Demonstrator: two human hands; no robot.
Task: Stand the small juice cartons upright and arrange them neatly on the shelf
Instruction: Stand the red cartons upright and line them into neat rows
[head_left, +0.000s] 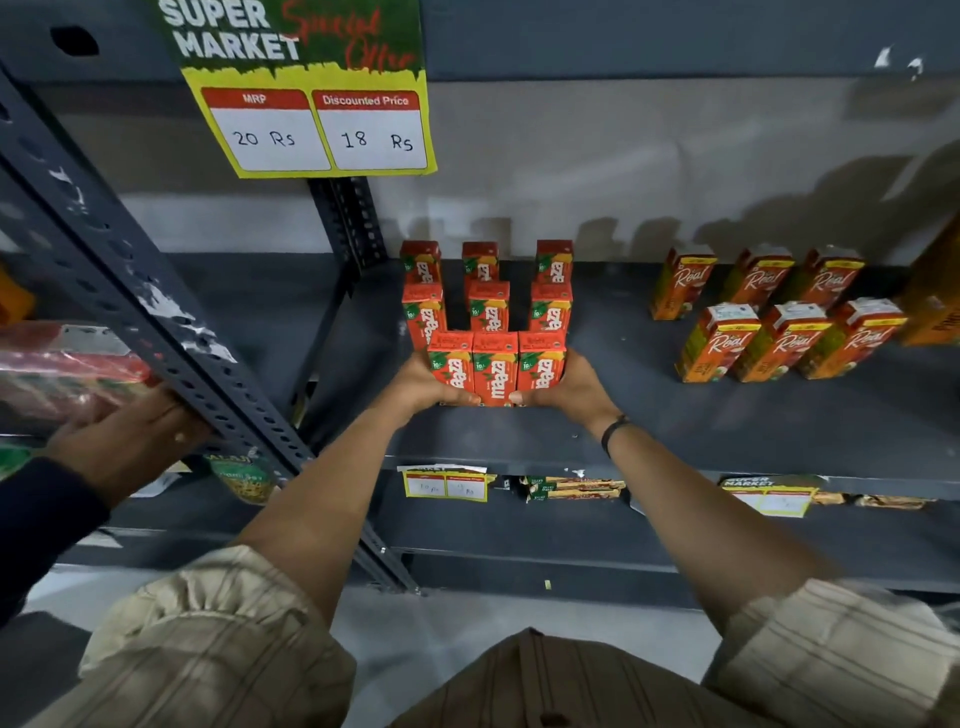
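Several small red Maaza juice cartons stand upright on the dark grey shelf (675, 415) in three rows. The front row of three cartons (496, 371) is pressed together side by side. My left hand (426, 387) cups the left end of this row and my right hand (563, 387) cups the right end, thumbs against the cartons' lower fronts. The middle row (488, 309) and back row (480, 260) stand behind with gaps between the cartons.
Several larger orange Real juice cartons (779, 340) stand in two rows to the right. A yellow price sign (317, 130) hangs above. A slotted metal upright (156, 322) crosses at left, where another person's hand (130, 436) holds packets. Price tags (447, 486) line the shelf edge.
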